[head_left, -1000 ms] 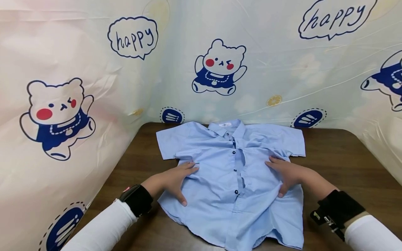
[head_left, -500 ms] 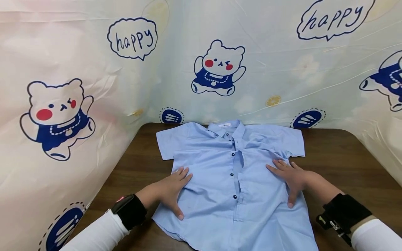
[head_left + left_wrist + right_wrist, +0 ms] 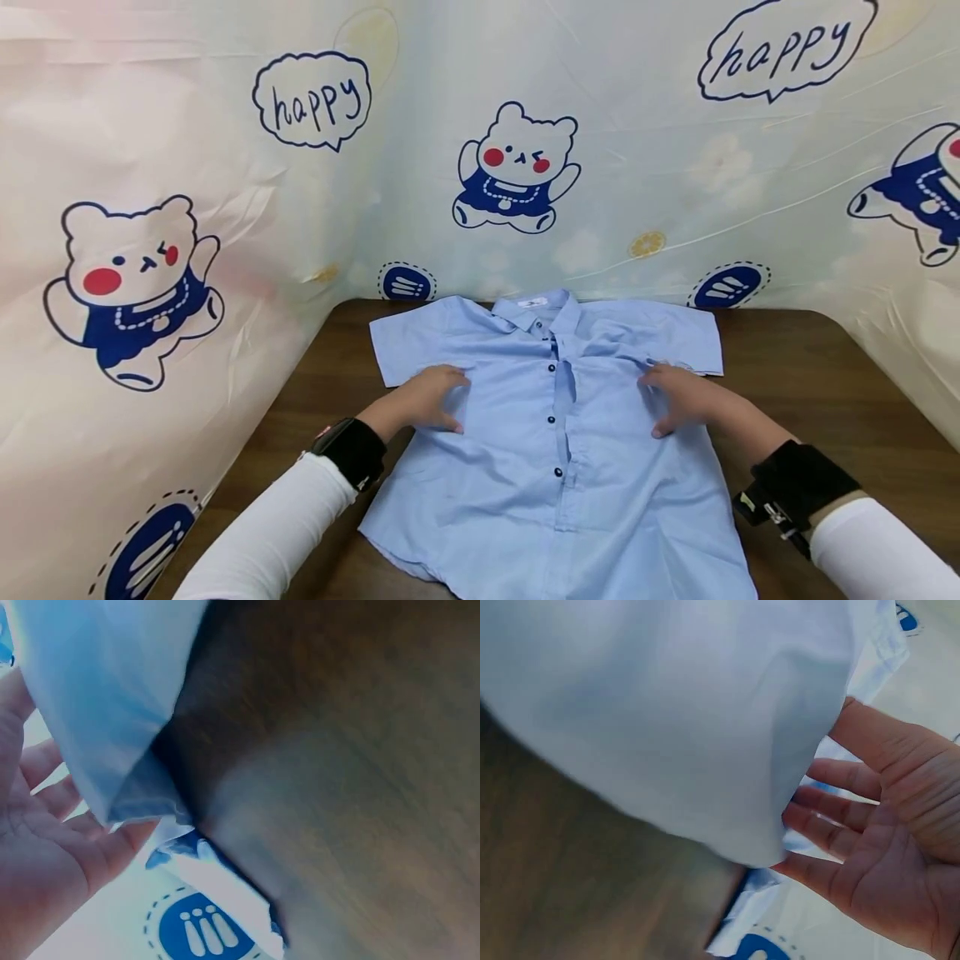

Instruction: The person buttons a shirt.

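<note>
A light blue short-sleeved button-up shirt (image 3: 495, 492) lies front side up on the brown table, collar at the far edge. Its dark buttons run down the middle, and the front placket gapes in places. At the shirt's left side, below the sleeve, my left hand (image 3: 429, 398) touches the cloth with thumb and fingers spread apart. Mirroring it, my right hand (image 3: 684, 396) rests on the right side under the other sleeve. In the left wrist view, loosely extended fingers meet the shirt's edge (image 3: 105, 712). The right wrist view has fingertips along the cloth (image 3: 690, 727), thumb apart from them.
The dark wood table (image 3: 840, 392) shows on both sides of the shirt. A pale curtain (image 3: 637, 158) with cartoon bears and "happy" bubbles hangs behind and along the sides. Black wrist straps (image 3: 351, 452) circle both forearms over white sleeves.
The shirt's lower front has been drawn toward me and lies smoother and wider. Both hands first moved outward and nearer me, then back up toward the sleeves, their fingers less spread now.
</note>
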`<state>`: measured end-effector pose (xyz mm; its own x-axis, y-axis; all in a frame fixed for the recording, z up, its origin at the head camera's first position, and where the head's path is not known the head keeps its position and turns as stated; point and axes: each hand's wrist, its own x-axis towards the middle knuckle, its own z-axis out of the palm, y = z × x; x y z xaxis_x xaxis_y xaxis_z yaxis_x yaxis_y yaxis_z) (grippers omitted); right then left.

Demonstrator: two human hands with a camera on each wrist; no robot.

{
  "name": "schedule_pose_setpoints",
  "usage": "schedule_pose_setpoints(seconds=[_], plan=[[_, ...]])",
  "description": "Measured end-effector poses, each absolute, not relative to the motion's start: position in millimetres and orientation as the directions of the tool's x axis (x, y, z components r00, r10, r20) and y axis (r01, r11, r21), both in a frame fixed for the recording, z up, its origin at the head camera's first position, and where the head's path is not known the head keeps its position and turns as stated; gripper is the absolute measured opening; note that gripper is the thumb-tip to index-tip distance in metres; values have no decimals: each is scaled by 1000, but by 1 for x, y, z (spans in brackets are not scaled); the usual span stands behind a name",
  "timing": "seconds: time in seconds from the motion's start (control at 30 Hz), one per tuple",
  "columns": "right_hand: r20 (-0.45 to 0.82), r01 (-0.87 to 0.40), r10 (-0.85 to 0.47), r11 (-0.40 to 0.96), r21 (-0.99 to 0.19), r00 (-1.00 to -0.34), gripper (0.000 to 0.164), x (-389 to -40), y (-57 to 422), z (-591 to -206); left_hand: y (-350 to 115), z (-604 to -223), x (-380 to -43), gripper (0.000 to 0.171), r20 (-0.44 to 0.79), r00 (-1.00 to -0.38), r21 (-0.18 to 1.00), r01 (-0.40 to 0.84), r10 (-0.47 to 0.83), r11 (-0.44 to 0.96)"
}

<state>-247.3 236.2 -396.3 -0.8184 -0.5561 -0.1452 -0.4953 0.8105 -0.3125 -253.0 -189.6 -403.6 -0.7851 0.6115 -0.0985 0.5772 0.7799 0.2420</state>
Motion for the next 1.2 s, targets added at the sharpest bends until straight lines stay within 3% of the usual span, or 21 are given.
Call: schedule_pose_setpoints(seconds=[0.1,0.23,0.6,0.77,1.0,1.2], plan=[[-179,-475,-537,828,-297,-824,84,-251,235,-401,-188,-406,-259,80,-168,-795,227,544,583,808],[-184,-472,-536,829,-301,-824,82,-255,234,-401,-188,-408,-262,77,-168,-805,251,524,569,814],[-228,-447,-548,812,-375,-804,31,-257,231,-397,-193,-414,-263,26,-46,-812,431,509,582,745],[-194,-492,-594,775,-397,-781,11,-255,233,-398,-194,-419,-265,18,-33,-805,459,514,593,724],[-129,-511,-597,763,-396,-792,10,-254,237,-403,-194,-418,-264,19,-16,-816,439,513,577,738],[-79,-560,-629,736,-381,-773,14,-252,237,-406,-194,-419,-262,16,5,-783,378,577,622,724]])
